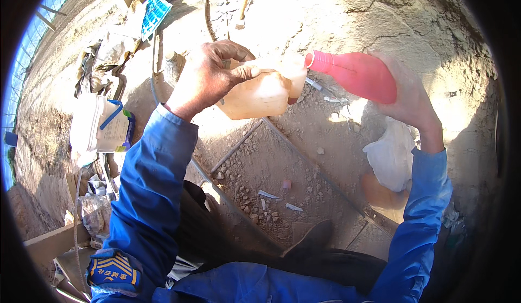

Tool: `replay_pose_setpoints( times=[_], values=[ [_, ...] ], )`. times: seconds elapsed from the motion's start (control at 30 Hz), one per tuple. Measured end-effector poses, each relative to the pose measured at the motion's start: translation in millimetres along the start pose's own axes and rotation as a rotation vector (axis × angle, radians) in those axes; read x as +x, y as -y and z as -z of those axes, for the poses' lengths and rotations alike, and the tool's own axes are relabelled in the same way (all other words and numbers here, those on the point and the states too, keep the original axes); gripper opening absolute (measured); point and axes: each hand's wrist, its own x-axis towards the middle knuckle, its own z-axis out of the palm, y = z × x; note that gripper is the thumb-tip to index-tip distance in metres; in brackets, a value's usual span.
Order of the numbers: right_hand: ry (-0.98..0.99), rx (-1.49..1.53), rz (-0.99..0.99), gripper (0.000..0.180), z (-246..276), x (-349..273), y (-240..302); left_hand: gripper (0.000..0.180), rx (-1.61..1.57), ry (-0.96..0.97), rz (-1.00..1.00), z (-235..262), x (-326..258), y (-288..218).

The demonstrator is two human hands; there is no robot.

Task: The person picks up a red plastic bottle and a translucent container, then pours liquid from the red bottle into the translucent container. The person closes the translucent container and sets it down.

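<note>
Two hands up, both busy. Left hand (209, 77) wrapped over top of translucent jug (263, 88), fingers closed tight round it. Right hand (410, 96) closed round base of pink bottle (358, 75), just right of jug. Bottle lying near level — long axis left-right, neck pointing left, mouth touching jug's opening. Best kept steady: mouth seated on opening, base raised slowly, jug held still. White plastic bag (392, 159) on dirt ground (282, 162) below bottle; white bucket (100, 126) well left of jug.
</note>
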Motion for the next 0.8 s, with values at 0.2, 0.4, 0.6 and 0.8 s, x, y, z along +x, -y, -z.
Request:
replay_pose_setpoints(
  times=[0.2,0.4,0.6,0.8],
  values=[
    [-0.011,0.179,-0.139,0.084,-5,-17,-8,0.034,0.142,-0.026,-0.016,-15,6,18],
    [-0.127,0.635,-0.287,0.090,-27,-42,-22,0.036,0.208,0.115,0.065,-58,14,29],
    [-0.220,0.916,-0.325,0.094,-51,-58,-22,0.029,0.201,0.207,-0.026,-116,34,59],
    [-0.321,1.025,-0.428,0.092,-77,-80,-10,0.022,0.173,0.237,-0.133,-171,45,101]
  ],
)
